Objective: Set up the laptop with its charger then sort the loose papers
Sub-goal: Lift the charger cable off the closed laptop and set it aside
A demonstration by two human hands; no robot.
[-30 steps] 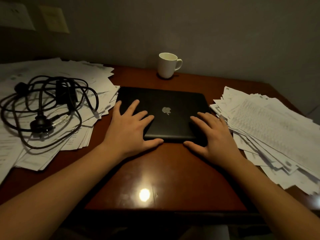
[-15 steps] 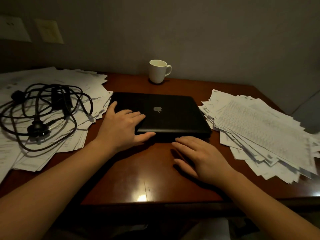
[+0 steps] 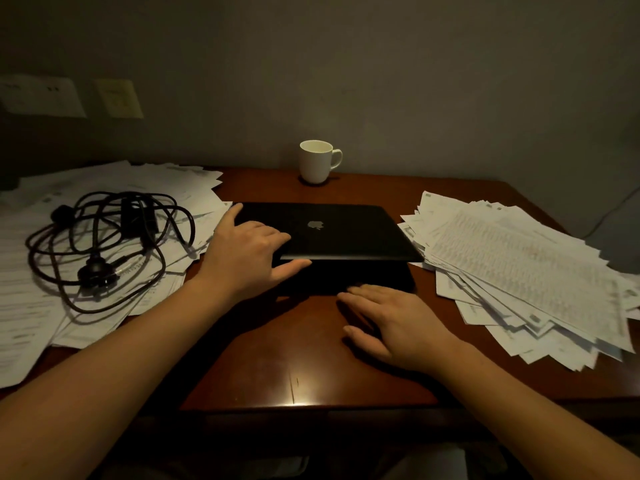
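Note:
A black laptop (image 3: 346, 233) lies in the middle of the wooden desk (image 3: 294, 358), its lid raised a little at the front. My left hand (image 3: 246, 258) holds the lid's front left part, fingers on top and thumb under its edge. My right hand (image 3: 398, 323) lies flat on the desk, fingertips touching the front edge of the laptop's base. A tangled black charger cable (image 3: 104, 244) with its plug and power brick sits on a spread of loose papers (image 3: 34, 306) at the left. Another fanned pile of papers (image 3: 519, 265) lies at the right.
A white mug (image 3: 317, 161) stands on a dark coaster behind the laptop, near the wall. Wall plates (image 3: 41, 97) are on the wall at the far left. The right pile overhangs the desk's front right corner.
My right hand slid off the lid back to the desk in front of the laptop. My left hand moved its thumb under the lid, and the lid's front edge has risen slightly.

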